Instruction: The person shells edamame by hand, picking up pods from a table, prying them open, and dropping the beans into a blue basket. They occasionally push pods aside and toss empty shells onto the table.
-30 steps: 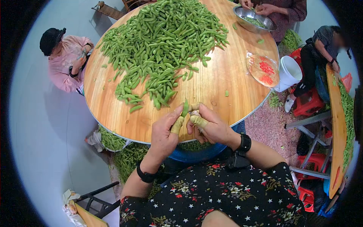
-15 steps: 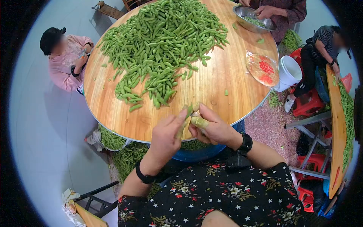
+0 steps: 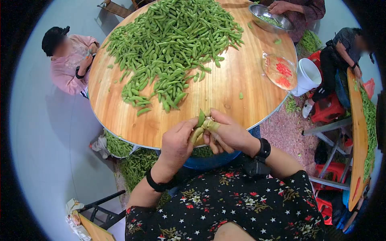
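Observation:
Near the table's front edge, my left hand (image 3: 176,139) pinches a green soybean pod (image 3: 201,116) between thumb and fingers. The pod points up and away from me. Against its lower end presses my right hand (image 3: 231,134), with its fingers curled and a yellowish-green covering on the thumb. What lies inside the right fingers is partly hidden. Both hands meet just above a blue tub (image 3: 213,162), which shows below the table edge with green contents. Beyond my hands, a large pile of soybean pods (image 3: 173,44) spreads over the round wooden table (image 3: 116,124).
A metal bowl (image 3: 275,27) with green beans sits at the far right beside another person's hands. A round packet with red marks (image 3: 280,72) lies near the right rim, by a white bucket (image 3: 309,76). Another person sits at the left. More pods fill containers below the table.
My hands have drawn closer together, and the pod now stands more upright between them. The far person's hand at the metal bowl has shifted slightly.

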A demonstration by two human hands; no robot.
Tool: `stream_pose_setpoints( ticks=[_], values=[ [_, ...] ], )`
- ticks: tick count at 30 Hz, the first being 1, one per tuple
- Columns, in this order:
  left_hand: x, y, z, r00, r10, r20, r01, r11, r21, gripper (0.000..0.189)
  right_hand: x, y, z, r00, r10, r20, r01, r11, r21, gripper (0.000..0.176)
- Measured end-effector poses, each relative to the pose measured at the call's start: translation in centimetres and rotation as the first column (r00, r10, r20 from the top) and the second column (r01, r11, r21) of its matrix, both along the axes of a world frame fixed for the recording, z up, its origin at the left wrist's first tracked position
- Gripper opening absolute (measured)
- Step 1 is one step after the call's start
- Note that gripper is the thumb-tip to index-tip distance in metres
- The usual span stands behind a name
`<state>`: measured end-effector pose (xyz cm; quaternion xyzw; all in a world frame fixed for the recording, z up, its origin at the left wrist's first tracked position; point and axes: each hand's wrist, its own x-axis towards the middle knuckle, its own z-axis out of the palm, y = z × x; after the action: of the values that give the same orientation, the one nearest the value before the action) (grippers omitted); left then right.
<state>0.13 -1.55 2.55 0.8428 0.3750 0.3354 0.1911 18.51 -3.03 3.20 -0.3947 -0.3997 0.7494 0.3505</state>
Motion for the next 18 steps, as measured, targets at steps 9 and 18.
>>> stream_pose_setpoints(
  ticks=[9, 18],
  values=[
    [1.2, 0.4, -2.1, 0.927, 0.168, 0.336, -0.023, 0.918, -0.396, 0.017, -0.2, 0.2, -0.4, 0.970, -0.077, 0.230, 0.044, 0.988, 0.148, 0.015],
    [1.3, 1.4, -2.2, 0.983, 0.127, 0.134, -0.102, 0.979, -0.177, 0.019, 0.2, 1.3, -1.2, 0.745, -0.471, 0.473, -0.062, 0.657, 0.751, 0.018]
  ],
)
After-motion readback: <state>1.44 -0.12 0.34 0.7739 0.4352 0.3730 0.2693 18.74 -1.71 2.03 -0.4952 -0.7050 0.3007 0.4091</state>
